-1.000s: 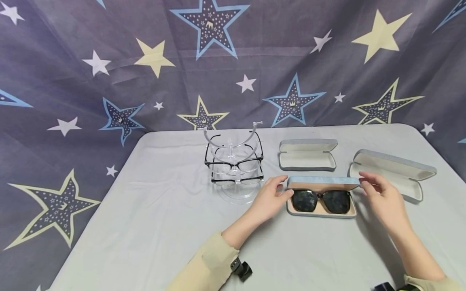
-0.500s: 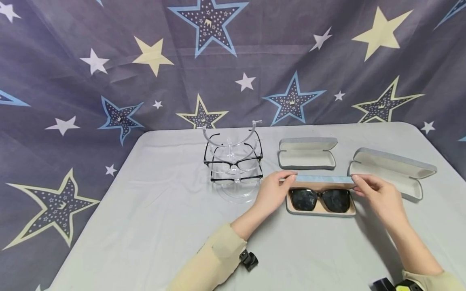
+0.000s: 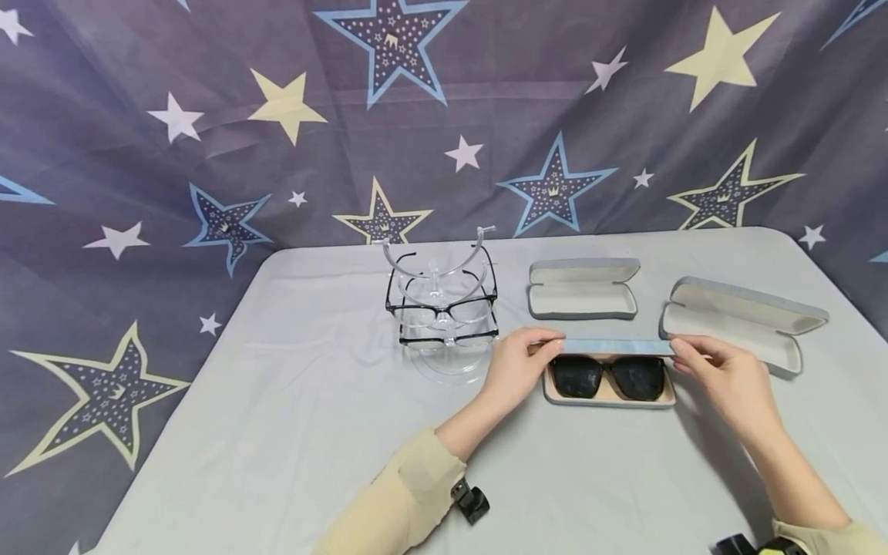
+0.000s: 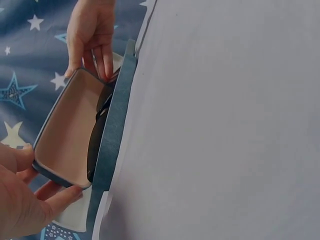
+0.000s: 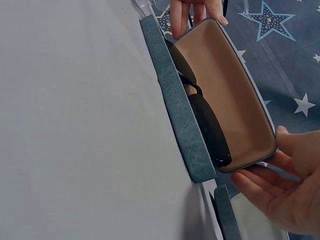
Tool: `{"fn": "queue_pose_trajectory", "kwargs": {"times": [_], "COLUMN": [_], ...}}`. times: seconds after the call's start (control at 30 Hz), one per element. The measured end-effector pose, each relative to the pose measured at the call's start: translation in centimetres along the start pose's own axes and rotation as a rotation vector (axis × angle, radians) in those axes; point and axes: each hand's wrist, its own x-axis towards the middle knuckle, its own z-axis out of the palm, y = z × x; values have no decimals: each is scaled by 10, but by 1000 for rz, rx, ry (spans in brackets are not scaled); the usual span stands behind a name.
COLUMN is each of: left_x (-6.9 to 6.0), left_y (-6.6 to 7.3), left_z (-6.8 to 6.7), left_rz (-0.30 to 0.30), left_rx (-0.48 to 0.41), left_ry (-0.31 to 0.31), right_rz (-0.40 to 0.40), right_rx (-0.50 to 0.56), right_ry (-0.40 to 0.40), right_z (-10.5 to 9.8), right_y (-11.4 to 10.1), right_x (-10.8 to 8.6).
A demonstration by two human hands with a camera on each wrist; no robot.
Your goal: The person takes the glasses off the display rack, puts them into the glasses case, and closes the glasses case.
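A blue glasses case (image 3: 610,403) with a peach lining (image 4: 67,130) stands partly open on the table, dark sunglasses (image 3: 638,378) lying inside. Its raised lid (image 3: 617,347) is pinched at the left end by the left hand (image 3: 516,368) and at the right end by the right hand (image 3: 731,385). In the right wrist view, the right hand (image 5: 287,180) has its thumb and fingers round a lid corner. The left wrist view has the left hand (image 4: 22,195) at the opposite corner.
Left of the case, a clear stand (image 3: 435,287) carries black-framed glasses (image 3: 442,311) and a second pair (image 3: 419,341) below. Two open grey cases stand behind, one (image 3: 583,301) at centre right, another (image 3: 735,327) near the right hand. A starred cloth (image 3: 416,154) hangs behind the table.
Both hands have moved inward from the case's ends and now grip the lid. The lid has tipped forward and down over the top of the sunglasses. The view has shifted slightly.
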Motion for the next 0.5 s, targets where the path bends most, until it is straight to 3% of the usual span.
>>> {"fn": "queue_pose_trajectory", "kwargs": {"times": [0.13,0.3,0.5], "left_x": [-2,-6,-7], "left_y": [-3,-7,-7], "left_z": [0,-1,-1], "left_rz": [27,17,39], "left_rx": [-11,-47,-43], "left_ry": [8,26,22], "right_rz": [-15,-28,-58], "right_rx": [-35,-96,-106], "right_ry": [21,16,38], "right_z": [0,0,-3], "right_y": [1,2,5], "right_x": [-3,-6,-10]}}
